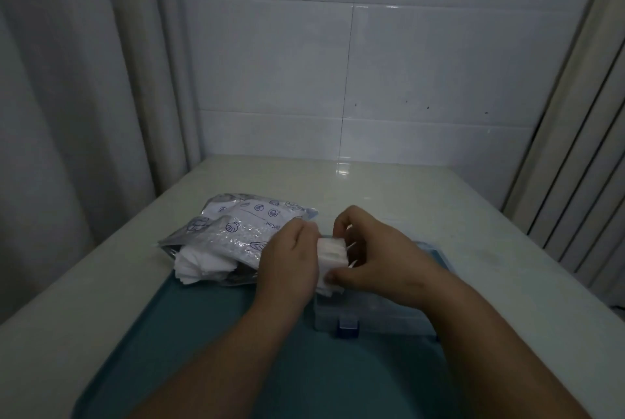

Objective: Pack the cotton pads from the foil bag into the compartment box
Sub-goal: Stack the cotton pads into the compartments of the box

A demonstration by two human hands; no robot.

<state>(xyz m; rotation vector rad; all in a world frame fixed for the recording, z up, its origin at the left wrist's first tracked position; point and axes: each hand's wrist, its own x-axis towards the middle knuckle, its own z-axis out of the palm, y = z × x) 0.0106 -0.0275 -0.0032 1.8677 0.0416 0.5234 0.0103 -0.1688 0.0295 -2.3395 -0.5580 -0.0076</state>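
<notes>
Cotton first: I see a stack of cotton pads (333, 254) held between 2 hands, just above the far left corner of the compartment box (389, 315). My feed shows the left hand (287, 263) pressed against the stack's left face with its fingers curled in toward it. The fingertips are hidden from me behind the knuckles. The right hand (375, 256) closes on the stack from the other side, with its thumb on the near lower corner and its fingers hooked over the far top edge. Both hands are clamped on the same stack, and only a narrow white band of it shows between them. I cannot tell whether the stack's bottom edge touches the box, because the hands cover that spot.

The box is clear plastic and lies on the right part of a teal tray (203, 334). It has a small blue latch (348, 326) on its near wall. The right forearm crosses over much of it, so I cannot make out its compartments.

The foil bag (243, 226) lies left of the hands, partly on the tray's far edge and partly on the pale table (372, 188). Loose pads (199, 265) spill from its open mouth onto the tray's corner. Behind the table I see a tiled wall (422, 63), and a curtain (67, 80) hangs at the left.
</notes>
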